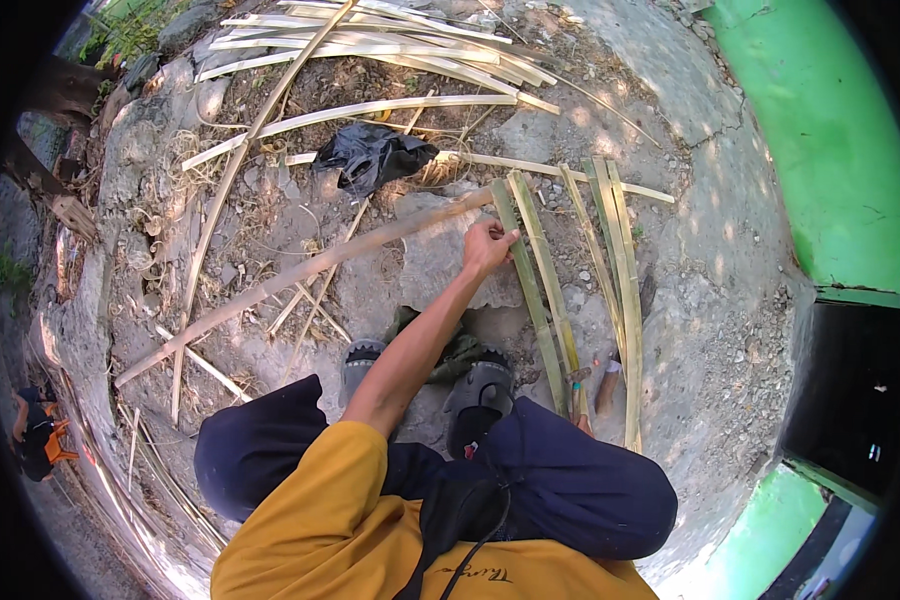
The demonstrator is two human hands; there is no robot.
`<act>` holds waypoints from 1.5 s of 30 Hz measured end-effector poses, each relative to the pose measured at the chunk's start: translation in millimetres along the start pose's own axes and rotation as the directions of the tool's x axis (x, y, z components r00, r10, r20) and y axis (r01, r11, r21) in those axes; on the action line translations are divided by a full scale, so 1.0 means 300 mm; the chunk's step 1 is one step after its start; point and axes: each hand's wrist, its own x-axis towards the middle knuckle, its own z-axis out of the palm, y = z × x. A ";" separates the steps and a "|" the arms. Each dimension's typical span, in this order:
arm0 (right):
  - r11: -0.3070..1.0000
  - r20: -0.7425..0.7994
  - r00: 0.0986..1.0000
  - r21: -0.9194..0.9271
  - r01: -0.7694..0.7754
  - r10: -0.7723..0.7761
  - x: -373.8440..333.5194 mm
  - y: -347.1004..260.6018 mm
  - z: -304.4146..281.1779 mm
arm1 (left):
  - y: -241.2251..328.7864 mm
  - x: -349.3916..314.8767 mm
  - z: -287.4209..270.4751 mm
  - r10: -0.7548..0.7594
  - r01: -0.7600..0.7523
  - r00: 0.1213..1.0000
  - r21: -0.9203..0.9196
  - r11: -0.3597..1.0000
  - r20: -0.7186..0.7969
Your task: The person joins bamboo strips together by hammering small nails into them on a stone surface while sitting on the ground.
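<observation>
A black plastic bag point(375, 155) lies crumpled among loose bamboo strips point(370, 40) on the dirt ground point(690, 300); nothing blocks our reach. Our left hand point(487, 245) is curled round the end of a long pale bamboo strip point(300, 275) running diagonally leftward. Green split slats point(540, 290) lie just beside it. We cannot see our right hand.

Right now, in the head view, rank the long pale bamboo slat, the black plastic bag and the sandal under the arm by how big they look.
1. Long pale bamboo slat, longest by far.
2. Black plastic bag.
3. Sandal, partly hidden by the knee and nearer the camera, so its place below the bag is unsure.
</observation>
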 end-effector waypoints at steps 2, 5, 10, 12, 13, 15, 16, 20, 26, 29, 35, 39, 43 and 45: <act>1.000 -0.003 1.000 -0.002 -0.003 0.003 -0.009 -0.005 0.008 | -0.018 0.011 -0.020 0.058 -0.058 0.997 0.004 0.998 0.042; 1.000 -0.006 1.000 -0.013 -0.008 0.008 -0.019 -0.005 0.009 | -0.042 0.017 -0.033 0.055 -0.052 0.997 -0.044 0.998 0.057; 0.999 -0.020 0.999 -0.030 -0.029 0.029 -0.046 0.002 0.013 | -0.048 0.010 -0.043 0.066 -0.060 0.994 -0.073 0.996 0.090; 0.999 -0.022 0.999 -0.035 -0.037 0.036 -0.053 0.004 0.020 | -0.046 0.010 -0.047 0.053 -0.045 0.993 -0.085 0.995 0.103; 0.998 -0.025 0.999 -0.037 -0.041 0.040 -0.057 0.005 0.020 | -0.044 0.009 -0.049 0.042 -0.031 0.992 -0.098 0.995 0.115; 0.999 -0.023 0.999 -0.038 -0.039 0.038 -0.057 -0.001 0.029 | -0.048 0.013 -0.064 0.045 -0.036 0.993 -0.087 0.996 0.109; 0.999 -0.022 0.999 -0.037 -0.036 0.035 -0.058 -0.004 0.033 | -0.049 0.015 -0.072 0.048 -0.040 0.993 -0.078 0.996 0.103; 0.998 -0.030 0.999 -0.053 -0.043 0.042 -0.069 0.010 0.021 | -0.018 -0.012 -0.049 0.047 -0.038 0.995 -0.098 0.994 0.091; 0.998 -0.032 0.999 -0.056 -0.039 0.037 -0.079 0.005 0.027 | -0.018 -0.010 -0.061 0.045 -0.036 0.994 -0.092 0.995 0.101; 0.998 -0.033 0.999 -0.057 -0.032 0.031 -0.080 0.002 0.034 | -0.026 -0.006 -0.068 0.069 -0.058 0.993 -0.110 0.992 0.098; 0.997 -0.049 0.998 -0.065 -0.041 0.037 -0.084 0.012 0.043 | -0.012 -0.013 -0.066 0.073 -0.060 0.991 -0.115 0.992 0.114; 0.997 -0.059 0.998 -0.071 -0.041 0.037 -0.088 0.021 0.053 | 0.009 -0.038 -0.084 0.066 -0.066 0.996 0.011 0.998 0.063; 0.997 -0.061 0.998 -0.067 -0.033 0.028 -0.079 0.030 0.080 | 0.027 -0.065 -0.151 0.333 -0.292 0.940 0.328 0.898 -0.073; 0.996 -0.068 0.997 -0.077 -0.036 0.030 -0.081 0.044 0.085 | 0.080 -0.076 -0.187 0.379 -0.336 0.923 0.348 0.875 -0.063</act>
